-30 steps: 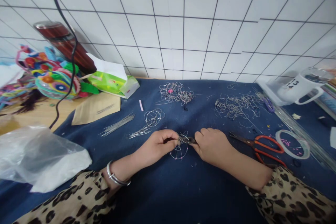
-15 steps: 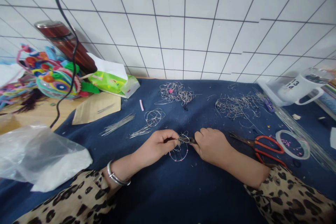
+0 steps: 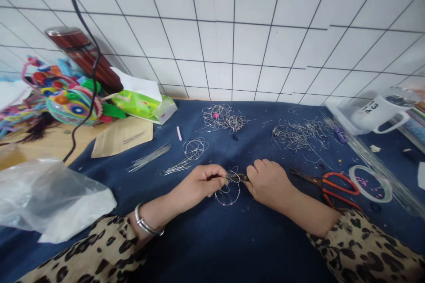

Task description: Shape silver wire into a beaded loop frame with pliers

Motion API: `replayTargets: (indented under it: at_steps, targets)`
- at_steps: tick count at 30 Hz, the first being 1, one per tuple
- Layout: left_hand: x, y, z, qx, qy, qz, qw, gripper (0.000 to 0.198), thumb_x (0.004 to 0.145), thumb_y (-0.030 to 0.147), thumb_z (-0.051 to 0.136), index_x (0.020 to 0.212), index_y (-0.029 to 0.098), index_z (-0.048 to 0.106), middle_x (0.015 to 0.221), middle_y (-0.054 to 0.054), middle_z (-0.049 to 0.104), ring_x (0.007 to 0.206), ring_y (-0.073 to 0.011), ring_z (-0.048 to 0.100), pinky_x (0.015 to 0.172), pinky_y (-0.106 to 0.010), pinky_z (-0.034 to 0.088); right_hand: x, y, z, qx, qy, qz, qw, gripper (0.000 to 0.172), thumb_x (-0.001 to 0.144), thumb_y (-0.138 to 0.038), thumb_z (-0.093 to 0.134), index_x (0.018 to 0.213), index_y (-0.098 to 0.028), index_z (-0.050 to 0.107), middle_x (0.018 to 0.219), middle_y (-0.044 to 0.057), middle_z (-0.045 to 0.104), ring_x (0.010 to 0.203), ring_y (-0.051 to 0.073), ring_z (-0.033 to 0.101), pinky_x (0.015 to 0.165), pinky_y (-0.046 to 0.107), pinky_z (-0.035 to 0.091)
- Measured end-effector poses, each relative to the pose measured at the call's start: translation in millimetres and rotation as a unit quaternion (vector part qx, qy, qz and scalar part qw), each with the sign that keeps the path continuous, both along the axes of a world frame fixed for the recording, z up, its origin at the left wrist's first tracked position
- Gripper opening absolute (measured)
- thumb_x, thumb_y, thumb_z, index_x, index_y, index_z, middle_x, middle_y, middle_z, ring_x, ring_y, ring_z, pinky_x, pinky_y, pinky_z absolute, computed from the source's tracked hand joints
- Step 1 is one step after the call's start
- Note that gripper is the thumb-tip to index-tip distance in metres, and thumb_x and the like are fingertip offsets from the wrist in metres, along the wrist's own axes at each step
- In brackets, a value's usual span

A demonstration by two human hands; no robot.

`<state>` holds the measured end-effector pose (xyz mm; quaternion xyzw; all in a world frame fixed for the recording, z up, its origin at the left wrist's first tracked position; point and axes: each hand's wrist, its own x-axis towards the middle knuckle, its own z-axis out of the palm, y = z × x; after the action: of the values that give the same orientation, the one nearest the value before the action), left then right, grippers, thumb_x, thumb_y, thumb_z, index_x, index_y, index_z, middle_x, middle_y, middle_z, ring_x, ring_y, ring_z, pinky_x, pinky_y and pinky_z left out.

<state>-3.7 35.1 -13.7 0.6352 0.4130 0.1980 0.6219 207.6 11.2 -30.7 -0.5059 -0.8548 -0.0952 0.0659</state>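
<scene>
My left hand (image 3: 202, 184) pinches a looped piece of silver wire with small pink beads (image 3: 231, 204) along its lower ring. Closed around dark pliers (image 3: 243, 177), my right hand (image 3: 268, 182) faces it from the right. The jaws of the pliers are at the wire loops, close to my left fingertips; whether they grip the wire is too small to tell. Beyond my left hand lies a round wire shape (image 3: 195, 148) beside a bundle of short wires (image 3: 178, 166). Scissors with orange handles (image 3: 338, 184) lie to the right of my right hand.
Tangled wire pieces (image 3: 223, 118) and a larger wire heap (image 3: 299, 133) lie towards the wall. At right are a round dish of pink beads (image 3: 370, 183) and a white mug (image 3: 381, 110). A plastic bag (image 3: 56, 199) and a red flask (image 3: 84, 57) are at left.
The beaded wire ring has shifted and turned slightly to the right between my hands. Both hands keep nearly the same place and hold.
</scene>
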Motion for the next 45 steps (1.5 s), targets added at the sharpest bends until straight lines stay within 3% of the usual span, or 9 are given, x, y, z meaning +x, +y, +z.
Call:
replayTargets:
  at_steps: [26, 36, 45]
  targets:
    - [-2.5, 1.3, -4.8, -0.01, -0.039, 0.001, 0.999, 0.013, 0.081, 0.023, 0.05, 0.076, 0.014, 0.057, 0.052, 0.007, 0.039, 0.046, -0.0064, 0.033, 0.047, -0.02, 0.027, -0.6, -1.8, -1.4, -0.047, 0.005, -0.002, 0.999, 0.03, 0.086, -0.041, 0.037, 0.075, -0.018, 0.051, 0.07, 0.005, 0.053, 0.065, 0.018, 0.048, 0.056, 0.029, 0.024]
    - [-2.6, 1.7, -4.6, -0.001, -0.042, -0.005, 0.999, 0.012, 0.082, 0.022, 0.049, 0.078, 0.013, 0.057, 0.053, 0.006, 0.039, 0.048, -0.0065, 0.034, 0.048, -0.02, 0.029, -0.5, -1.2, 7.5, -0.143, 0.021, 0.001, 0.989, 0.036, 0.088, -0.045, 0.033, 0.078, -0.018, 0.054, 0.073, 0.004, 0.059, 0.065, 0.016, 0.054, 0.057, 0.027, 0.03]
    - [-0.7, 0.5, -2.8, -0.006, -0.047, -0.001, 0.999, 0.011, 0.082, 0.02, 0.049, 0.076, 0.013, 0.056, 0.053, 0.007, 0.036, 0.049, -0.0064, 0.031, 0.047, -0.02, 0.025, 3.7, 2.9, 26.5, -0.251, 0.031, 0.022, 0.967, 0.044, 0.089, -0.051, 0.028, 0.073, -0.019, 0.054, 0.072, 0.002, 0.062, 0.062, 0.016, 0.056, 0.053, 0.025, 0.026]
